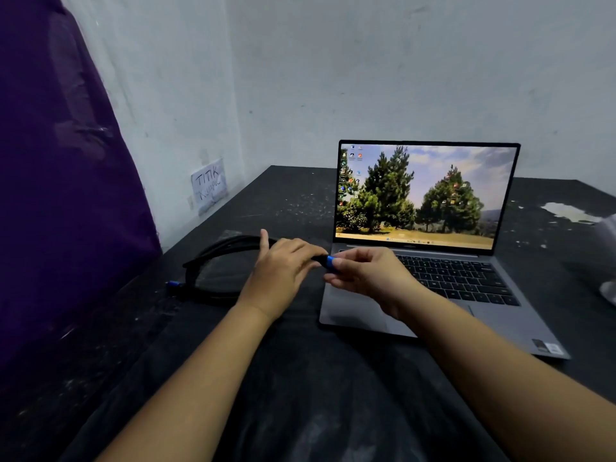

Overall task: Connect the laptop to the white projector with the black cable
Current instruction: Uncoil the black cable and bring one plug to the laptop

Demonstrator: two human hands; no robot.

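An open grey laptop (433,261) with a lit tree wallpaper stands on the black table (300,378). A black cable (213,258) lies coiled to its left, with one blue-tipped plug (173,284) resting at the coil's left end. My left hand (283,271) and my right hand (370,278) meet just off the laptop's left edge, both pinching the cable's other blue plug (330,261). A white rounded object, possibly the projector (608,258), shows only partly at the right frame edge.
A purple cloth (60,181) hangs along the left side. A paper note (209,185) is taped to the pale wall behind the table. White paint stains (563,211) mark the table right of the laptop.
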